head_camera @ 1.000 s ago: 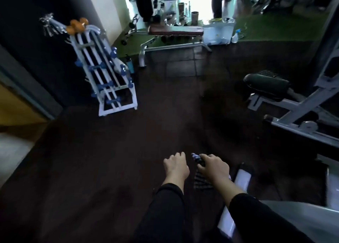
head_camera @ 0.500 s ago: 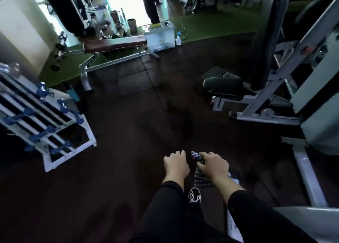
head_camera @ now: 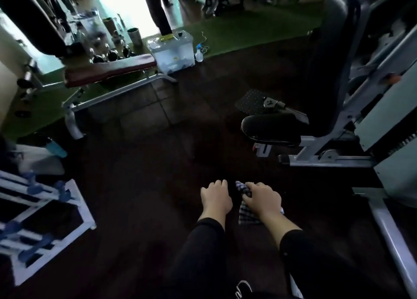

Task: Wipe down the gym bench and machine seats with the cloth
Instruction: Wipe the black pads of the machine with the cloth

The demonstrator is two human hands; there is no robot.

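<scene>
My right hand [head_camera: 262,199] grips a blue-and-white checked cloth [head_camera: 247,216], which hangs below the fist over the dark floor. My left hand [head_camera: 215,197] is held out beside it with curled fingers and holds nothing. A machine with a black seat pad [head_camera: 270,127] and a tall black back pad [head_camera: 331,61] stands ahead on the right. A flat bench with a dark red pad [head_camera: 108,69] on a grey frame stands further off at the upper left.
A white dumbbell rack [head_camera: 45,219] with blue dumbbells stands at the lower left. Beyond the bench are a clear plastic box [head_camera: 172,52], a spray bottle [head_camera: 198,53] and a person's legs [head_camera: 158,9]. The machine's white frame [head_camera: 388,226] runs along the right.
The view has swung right and moved forward: the rack slid to the lower left and the machine seat came closer. Both hands keep the same pose, the right still holding the cloth.
</scene>
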